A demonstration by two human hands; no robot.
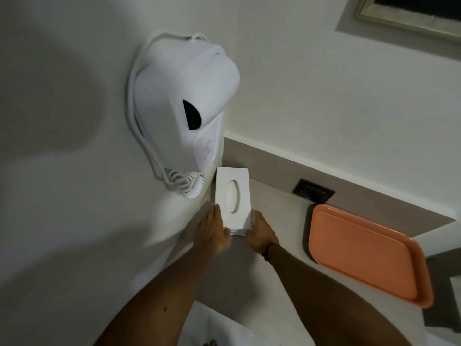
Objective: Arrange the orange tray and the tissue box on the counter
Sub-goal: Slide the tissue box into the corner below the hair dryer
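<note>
A white tissue box (233, 181) with an oval slot lies on the counter (279, 221) in the corner against the left wall, under the hair dryer. My left hand (212, 231) grips its near left side and my right hand (259, 233) grips its near right side. The orange tray (361, 253) lies flat and empty on the counter to the right, about a hand's width from my right hand. Its far right corner hangs near the counter's edge.
A white wall-mounted hair dryer (184, 103) with a coiled cord (189, 186) hangs just above the box. A dark wall socket (313, 191) sits in the backsplash behind the tray. A mirror frame (409, 18) shows top right. A white sink rim (214, 328) is below.
</note>
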